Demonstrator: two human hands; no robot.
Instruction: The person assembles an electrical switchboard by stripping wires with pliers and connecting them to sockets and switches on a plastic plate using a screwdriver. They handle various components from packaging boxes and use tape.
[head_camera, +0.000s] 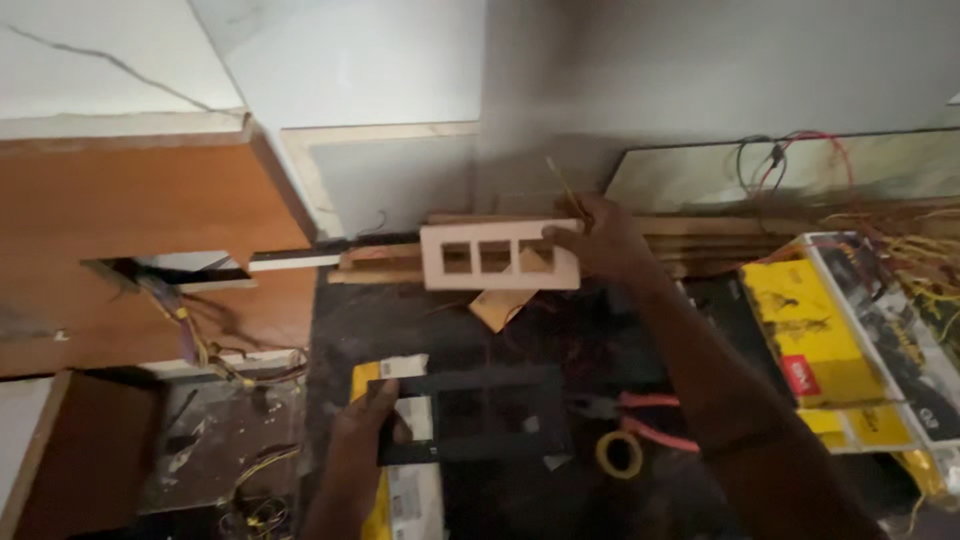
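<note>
My right hand (600, 238) grips the right end of a pale pink rectangular switch frame (470, 258) with three square openings, held up level above a dark floor. My left hand (368, 418) holds the left edge of a black rectangular cover plate (480, 415) with openings, low in the middle of the view. The two plates are apart, the pink one higher and farther from me.
Red-handled pliers (645, 415) and a yellow tape ring (620, 455) lie right of the black plate. Yellow and white boxes (820, 330) sit at right with tangled wires (920, 260). A brown wooden panel (140, 200) with a cutout and loose wires (190, 330) stands at left. Wooden strips (380, 262) lean by the wall.
</note>
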